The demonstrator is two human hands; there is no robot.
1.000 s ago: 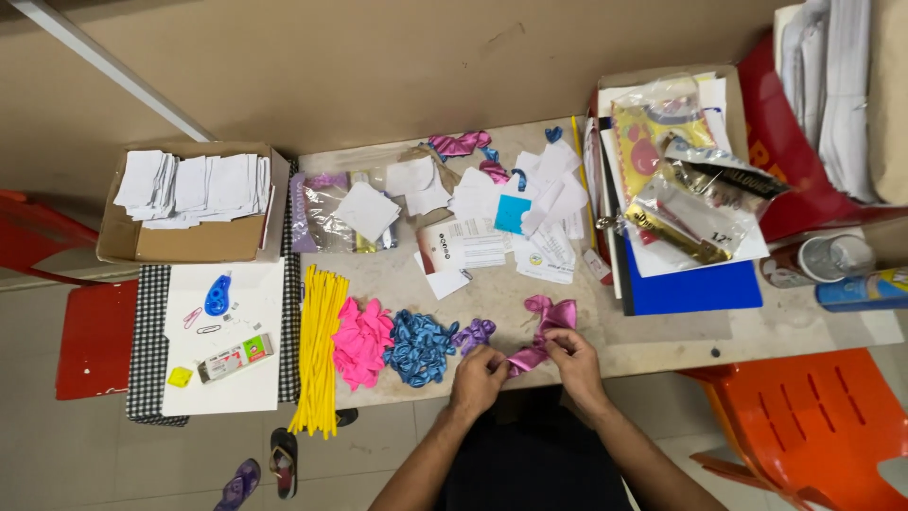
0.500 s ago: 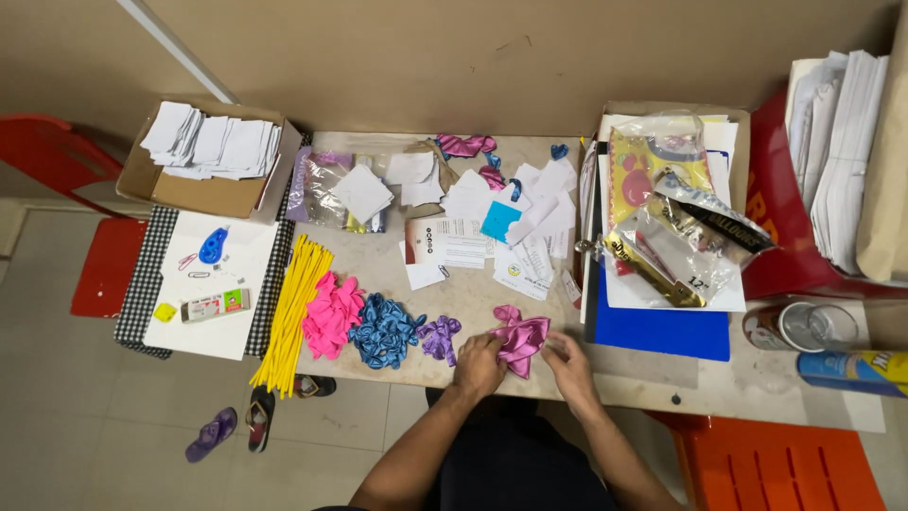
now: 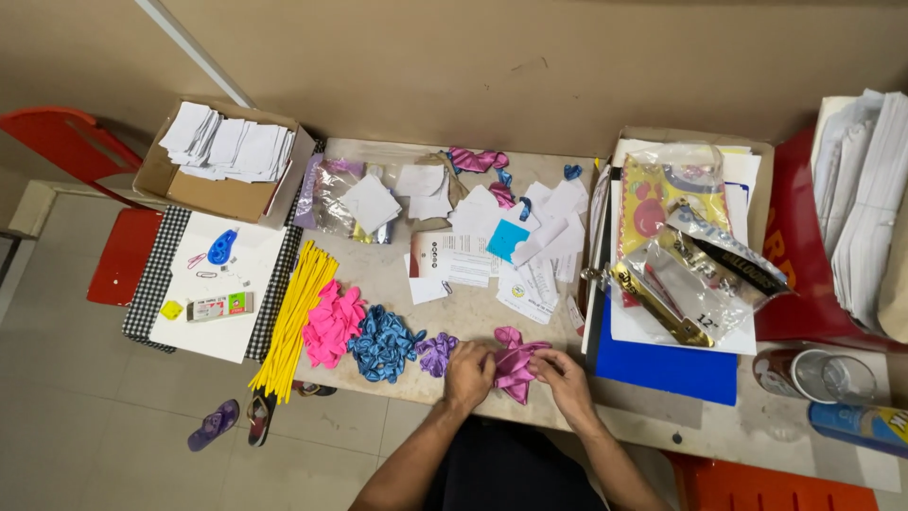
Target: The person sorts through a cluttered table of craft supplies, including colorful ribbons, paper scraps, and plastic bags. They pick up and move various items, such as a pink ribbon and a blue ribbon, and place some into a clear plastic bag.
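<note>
**Two hands on pink balloons at the table's near edge**

The left hand (image 3: 468, 374) and the right hand (image 3: 565, 380) both pinch a bunch of magenta balloons (image 3: 515, 364) close to the near edge of the table (image 3: 473, 317). A purple balloon pile (image 3: 437, 353) sits just beside the left hand, at nine o'clock. A blue folder (image 3: 662, 369) lies near the right hand, at three o'clock. There is bare table at twelve o'clock.
</note>
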